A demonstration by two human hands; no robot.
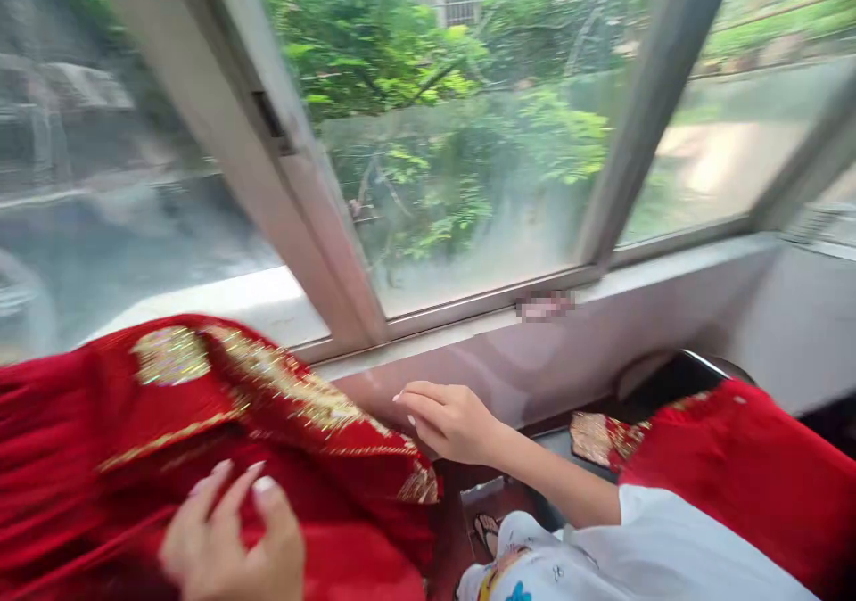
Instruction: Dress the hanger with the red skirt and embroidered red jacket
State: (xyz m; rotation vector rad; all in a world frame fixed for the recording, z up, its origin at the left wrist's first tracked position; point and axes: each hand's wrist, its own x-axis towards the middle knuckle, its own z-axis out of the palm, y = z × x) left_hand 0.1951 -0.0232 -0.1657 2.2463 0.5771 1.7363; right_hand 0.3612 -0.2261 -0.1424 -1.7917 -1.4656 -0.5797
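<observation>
A red garment (167, 458) with gold sequin embroidery (172, 357) fills the lower left, its ornamented border running toward the middle. My left hand (234, 530) is over the dark red cloth with its fingers stretched out and apart, slightly blurred; whether it touches the cloth I cannot tell. My right hand (455, 423) is just beyond the garment's right edge, fingers extended and a little bent, with nothing visible in them. On the right, a second red cloth (742, 467) with a gold-patterned end lies over a dark seat.
Large framed windows (468, 155) with trees outside stand ahead, above a pale sill (428, 347). A small blurred-out item (545, 307) rests on the sill. The dark chair (675, 387) is by the wall at right. A sandalled foot (487, 534) shows below.
</observation>
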